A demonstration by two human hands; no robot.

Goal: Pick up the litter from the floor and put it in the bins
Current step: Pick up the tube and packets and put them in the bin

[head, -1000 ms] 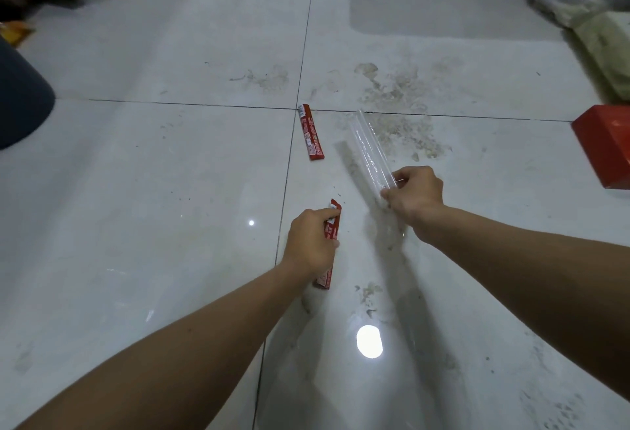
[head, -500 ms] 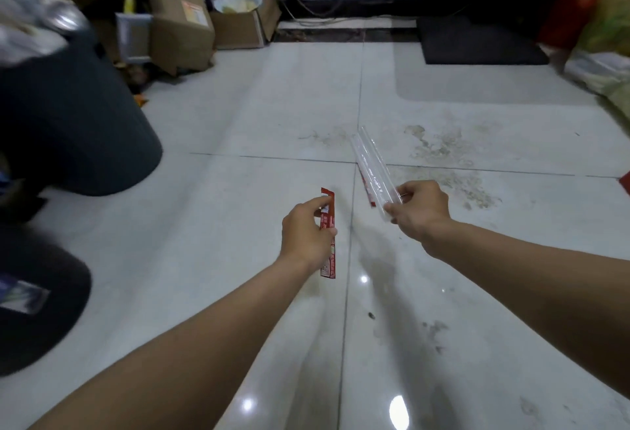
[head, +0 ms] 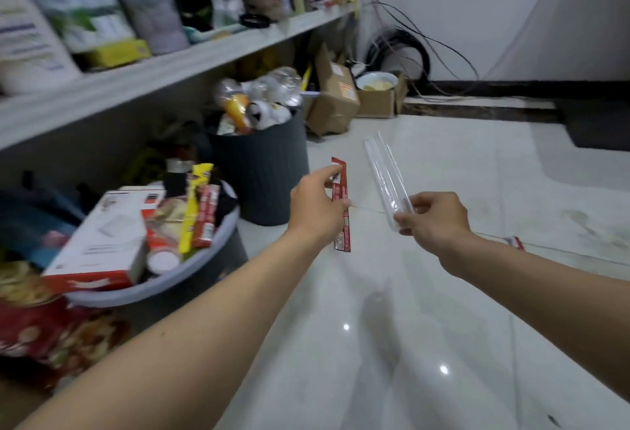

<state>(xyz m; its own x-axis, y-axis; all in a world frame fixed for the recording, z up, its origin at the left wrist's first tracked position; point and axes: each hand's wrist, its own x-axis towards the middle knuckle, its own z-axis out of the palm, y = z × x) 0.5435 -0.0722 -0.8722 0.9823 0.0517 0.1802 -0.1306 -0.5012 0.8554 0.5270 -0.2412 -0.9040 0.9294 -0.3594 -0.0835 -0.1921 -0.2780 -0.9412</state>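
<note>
A: Starting with the left hand [head: 318, 206]: pinching what?
B: Pinching a red sachet wrapper [head: 342, 235] between thumb and curled fingers, around its upper half. Hanging upright in the air, just right of the dark grey bin [head: 262, 170], level with its wall, not over its mouth.
A: And the right hand [head: 436, 221]?
B: Closed by thumb and fingertips round the near end of a clear plastic sleeve [head: 385, 173]. Long, narrow, see-through. Tilted up and away, farther right of the dark grey bin than the red sachet wrapper, and apart from it. Off the floor as well.
A: Anything lying on the white tiled floor [head: 409, 327]?
B: One more red-and-white wrapper [head: 513, 242], flat on the tiles, well to the right of the dark grey bin, partly hidden behind the right forearm.
A: Inside the dark grey bin?
B: Heaped above the rim with crushed bottles and cans [head: 269, 88]. Too blurred to name more.
A: Around it?
B: Left of it and nearer the camera, a second bin with a pale rim [head: 160, 288], piled with a white-and-red box [head: 99, 245], a yellow wrapper [head: 192, 204] and other packets. Above and left of the dark grey bin, a shelf [head: 136, 85] lined with bottles and tubs. Behind it to the right, cardboard boxes [head: 335, 95] by the wall, with a tangle of black cables [head: 402, 51] beyond.
</note>
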